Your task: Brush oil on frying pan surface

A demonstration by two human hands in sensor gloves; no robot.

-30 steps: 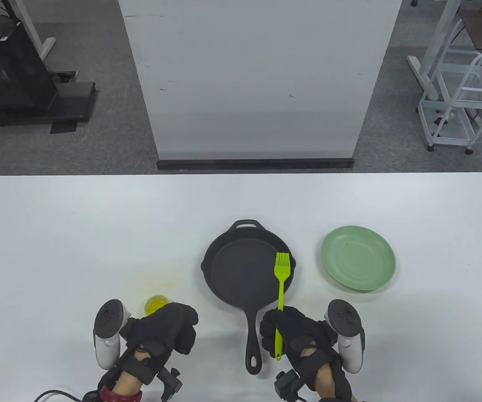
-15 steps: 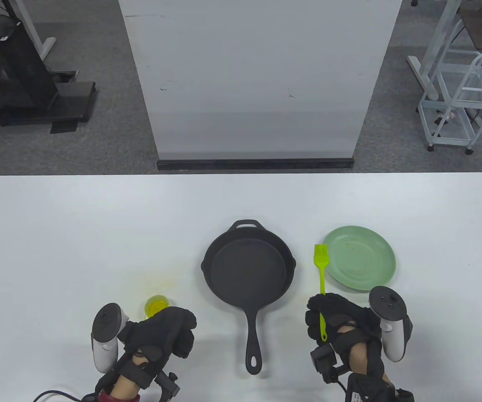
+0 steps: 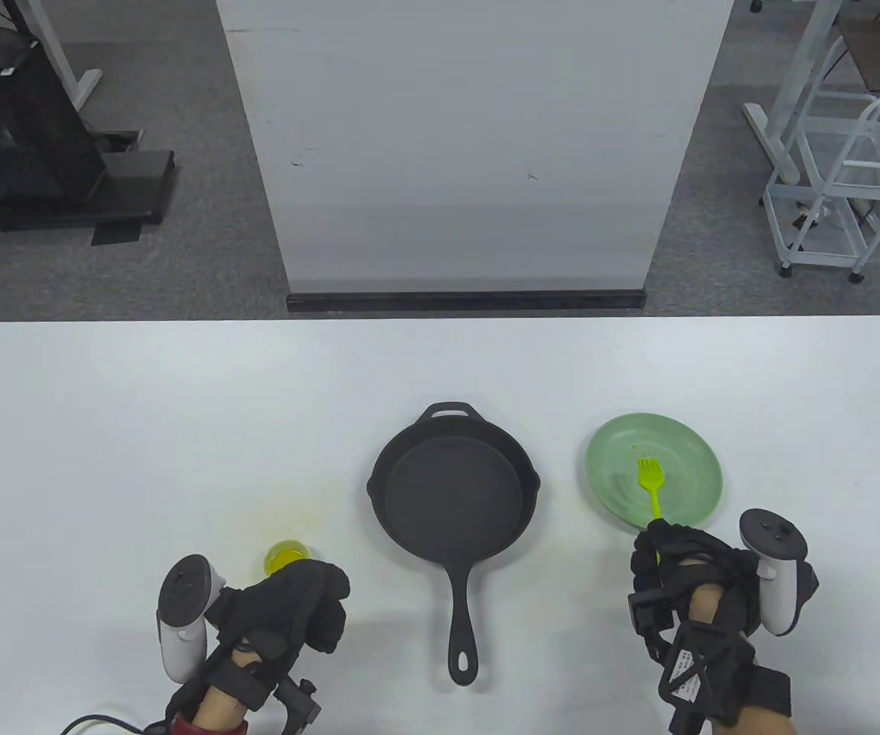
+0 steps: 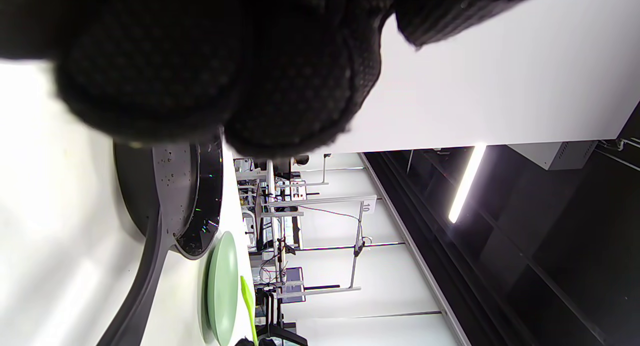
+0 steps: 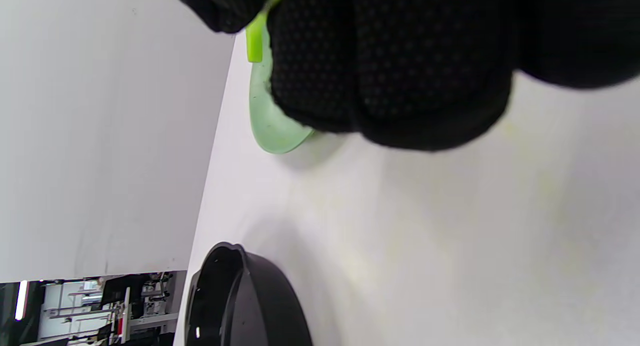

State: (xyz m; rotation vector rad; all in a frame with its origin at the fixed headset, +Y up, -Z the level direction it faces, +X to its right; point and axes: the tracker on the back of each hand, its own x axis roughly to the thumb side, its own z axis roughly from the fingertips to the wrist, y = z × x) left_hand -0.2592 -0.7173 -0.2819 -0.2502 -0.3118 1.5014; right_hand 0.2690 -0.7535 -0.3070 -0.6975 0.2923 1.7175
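Observation:
A black cast-iron frying pan (image 3: 451, 490) sits mid-table, its handle pointing toward me; it also shows in the left wrist view (image 4: 185, 196) and the right wrist view (image 5: 240, 301). My right hand (image 3: 677, 563) grips the handle of a lime-green silicone brush (image 3: 650, 482), whose head is over the green plate (image 3: 685, 452). A small cup of yellow oil (image 3: 285, 556) stands left of the pan. My left hand (image 3: 310, 597) rests curled on the table right beside the cup; I cannot tell whether it touches it.
The green plate also shows in the left wrist view (image 4: 222, 286) and the right wrist view (image 5: 270, 126). A faint yellow oil stain (image 3: 287, 517) marks the table beyond the cup. A white panel (image 3: 470, 145) stands behind the table's far edge.
My right hand has carried the brush from over the pan's right side rightward to over the green plate. My left hand has barely moved.

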